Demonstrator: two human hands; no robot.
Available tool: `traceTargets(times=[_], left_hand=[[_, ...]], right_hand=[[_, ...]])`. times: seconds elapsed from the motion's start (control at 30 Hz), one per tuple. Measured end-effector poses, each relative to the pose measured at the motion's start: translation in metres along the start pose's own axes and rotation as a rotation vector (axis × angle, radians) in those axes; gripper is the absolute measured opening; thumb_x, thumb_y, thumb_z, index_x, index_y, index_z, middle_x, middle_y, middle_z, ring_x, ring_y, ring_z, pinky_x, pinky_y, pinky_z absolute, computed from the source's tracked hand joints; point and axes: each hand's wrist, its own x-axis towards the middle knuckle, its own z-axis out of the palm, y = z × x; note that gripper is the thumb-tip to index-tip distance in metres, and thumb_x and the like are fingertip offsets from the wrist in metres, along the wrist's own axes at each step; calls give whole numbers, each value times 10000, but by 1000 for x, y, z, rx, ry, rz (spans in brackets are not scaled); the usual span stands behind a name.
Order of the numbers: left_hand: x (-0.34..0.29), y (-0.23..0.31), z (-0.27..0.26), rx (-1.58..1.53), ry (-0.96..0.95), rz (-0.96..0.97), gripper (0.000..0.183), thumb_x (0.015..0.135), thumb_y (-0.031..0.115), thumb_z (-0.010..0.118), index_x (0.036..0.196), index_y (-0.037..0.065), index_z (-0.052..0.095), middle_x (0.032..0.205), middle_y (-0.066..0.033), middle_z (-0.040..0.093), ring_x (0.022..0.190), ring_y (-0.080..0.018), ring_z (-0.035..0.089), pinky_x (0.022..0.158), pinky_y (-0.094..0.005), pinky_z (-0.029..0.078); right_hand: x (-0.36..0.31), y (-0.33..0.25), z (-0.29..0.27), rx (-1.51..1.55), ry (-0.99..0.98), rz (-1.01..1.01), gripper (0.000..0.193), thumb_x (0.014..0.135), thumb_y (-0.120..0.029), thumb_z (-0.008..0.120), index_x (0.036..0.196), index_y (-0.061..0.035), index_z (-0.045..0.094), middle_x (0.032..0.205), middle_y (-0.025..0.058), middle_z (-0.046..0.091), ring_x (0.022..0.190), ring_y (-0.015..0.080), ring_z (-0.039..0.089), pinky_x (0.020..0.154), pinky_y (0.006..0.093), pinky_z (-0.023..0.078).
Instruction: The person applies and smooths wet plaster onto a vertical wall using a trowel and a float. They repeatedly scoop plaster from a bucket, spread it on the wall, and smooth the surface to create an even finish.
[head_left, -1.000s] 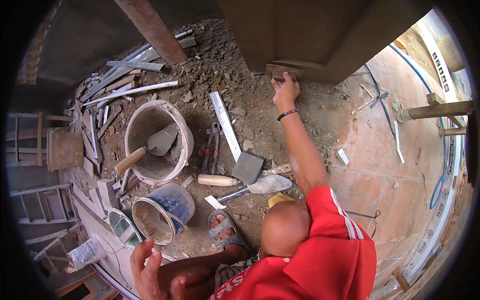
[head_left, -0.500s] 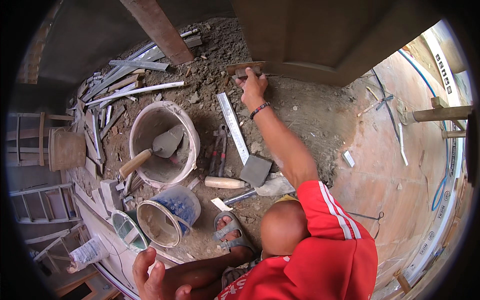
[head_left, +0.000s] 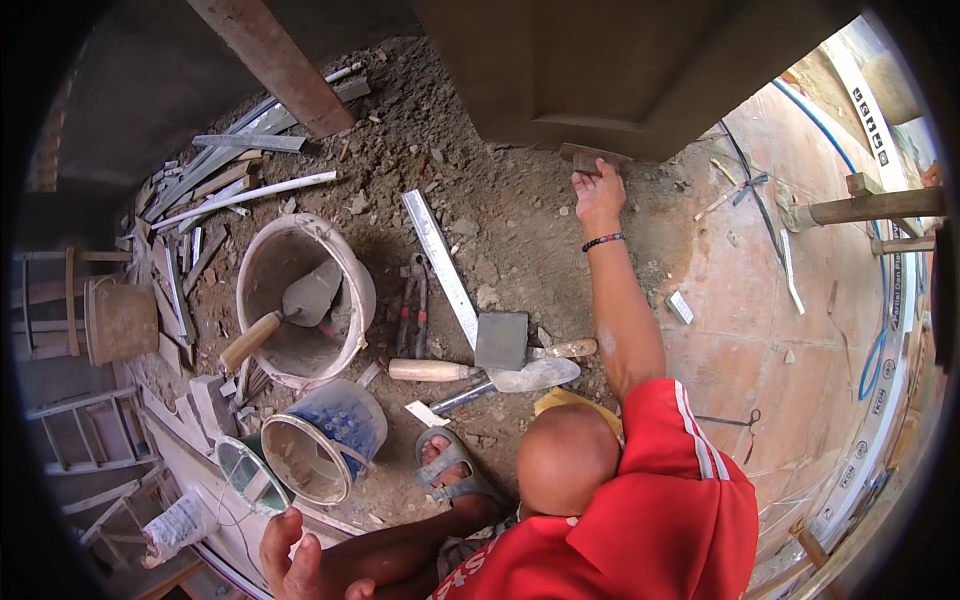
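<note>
Float is meeting lower edge of wall; right hand pinching it, left hand spread; tilt possibly risking gouges.

The wall looks smooth, the large bucket plastic (matt), the trowel handle wooden.

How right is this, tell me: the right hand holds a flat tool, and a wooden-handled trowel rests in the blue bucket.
Not the blue bucket: the head view shows that trowel resting in the wide pale tub. The right hand does hold a flat tool.
</note>
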Motion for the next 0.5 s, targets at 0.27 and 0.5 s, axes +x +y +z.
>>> traceTargets(times=[0.27, 0.5], left_hand=[[3, 8, 0, 10, -31, 13, 528, 934, 278, 614, 1367, 4, 486, 1379, -213, 506, 1300, -405, 440, 1068, -492, 340], [-4, 11, 0, -12, -8, -1, 530, 929, 275, 620, 1370, 13, 487, 1384, -213, 502, 1302, -401, 440, 1068, -494, 340]], right_hand=[[-10, -35, 43, 82, -61, -152, 254, 855, -80, 675, 1059, -89, 524, 949, 61, 592, 832, 243, 597, 657, 390, 496], [-86, -111, 18, 94, -236, -358, 261, 882, -126, 649, 1107, -94, 520, 1008, 75, 612, 889, 238, 606, 678, 395, 506]])
